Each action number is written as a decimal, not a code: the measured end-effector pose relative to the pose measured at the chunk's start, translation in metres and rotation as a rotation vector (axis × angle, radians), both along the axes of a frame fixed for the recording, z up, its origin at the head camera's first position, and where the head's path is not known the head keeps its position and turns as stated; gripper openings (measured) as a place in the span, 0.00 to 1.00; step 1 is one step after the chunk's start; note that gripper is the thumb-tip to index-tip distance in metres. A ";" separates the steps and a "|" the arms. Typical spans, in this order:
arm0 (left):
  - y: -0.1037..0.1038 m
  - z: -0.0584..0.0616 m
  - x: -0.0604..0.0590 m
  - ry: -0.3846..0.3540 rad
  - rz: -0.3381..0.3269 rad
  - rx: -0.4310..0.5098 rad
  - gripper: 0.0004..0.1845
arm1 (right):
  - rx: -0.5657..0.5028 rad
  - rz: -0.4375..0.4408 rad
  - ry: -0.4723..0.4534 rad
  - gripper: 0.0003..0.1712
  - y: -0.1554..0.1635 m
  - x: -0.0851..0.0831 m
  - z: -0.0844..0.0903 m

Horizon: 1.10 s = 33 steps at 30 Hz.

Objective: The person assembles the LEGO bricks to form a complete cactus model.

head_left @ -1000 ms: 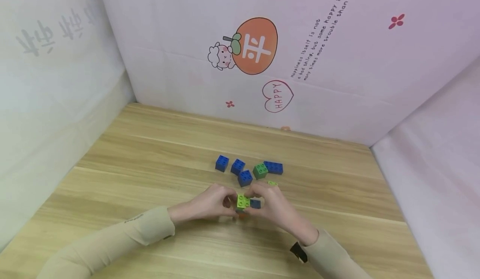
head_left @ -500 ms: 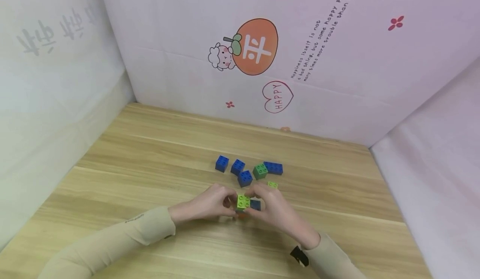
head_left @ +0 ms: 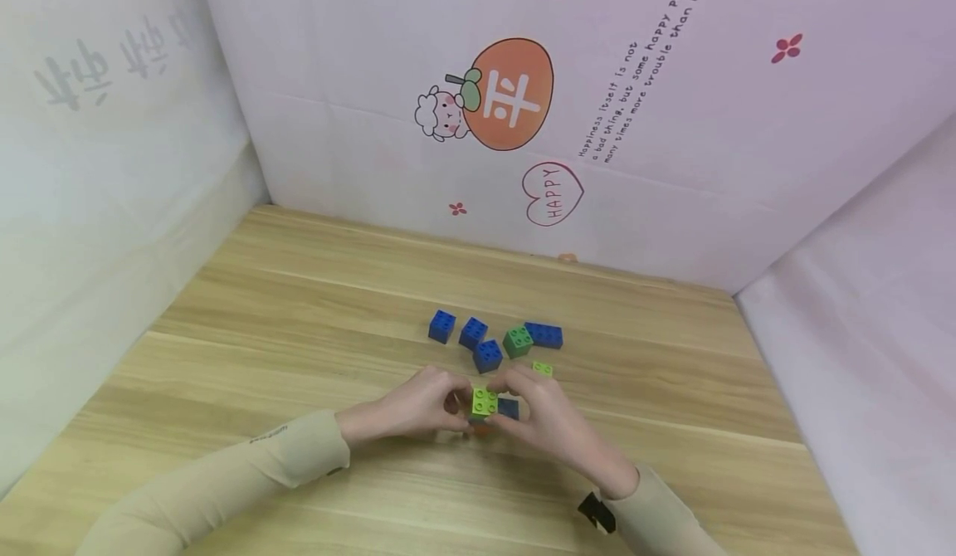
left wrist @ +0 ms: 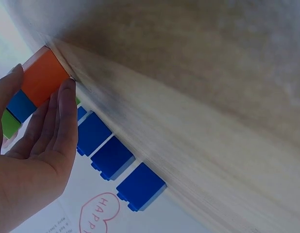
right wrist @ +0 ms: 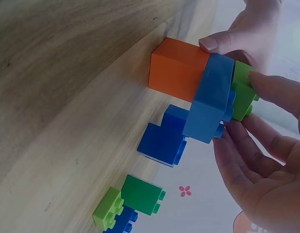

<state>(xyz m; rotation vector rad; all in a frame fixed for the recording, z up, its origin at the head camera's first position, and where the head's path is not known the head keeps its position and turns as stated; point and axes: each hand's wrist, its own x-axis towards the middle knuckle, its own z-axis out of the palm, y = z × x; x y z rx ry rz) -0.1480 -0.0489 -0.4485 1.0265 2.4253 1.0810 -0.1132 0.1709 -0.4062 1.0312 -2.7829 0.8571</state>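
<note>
A small stack stands between the two hands: an orange brick [right wrist: 176, 68] at the bottom, a longer blue brick [right wrist: 208, 97] across it, and a lime green brick [head_left: 484, 404] on one end of the blue one. My left hand [head_left: 421, 398] grips the orange brick near the table, thumb on one side and fingers on the other, as the left wrist view shows. My right hand [head_left: 548, 419] pinches the lime brick between thumb and fingers. Bare studs of the blue brick show beside the lime one in the right wrist view.
Beyond the hands lie several loose bricks on the wooden table [head_left: 299, 290]: blue bricks [head_left: 442, 326], a green brick [head_left: 519, 341], a long blue brick [head_left: 545, 334] and another lime green brick [head_left: 543, 369]. White printed cloth [head_left: 358, 124] walls the table's back and sides.
Both hands keep their hold on the stack and barely move. The right hand shifts very slightly, and more of the loose lime brick behind it shows.
</note>
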 end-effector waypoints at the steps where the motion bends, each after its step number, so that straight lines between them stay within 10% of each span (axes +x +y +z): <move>1: 0.000 0.000 0.000 0.001 0.000 0.000 0.11 | -0.002 0.000 -0.003 0.18 0.000 0.000 0.000; 33: 0.000 0.000 -0.001 0.008 0.013 -0.019 0.13 | -0.066 -0.025 -0.036 0.21 0.004 0.003 -0.007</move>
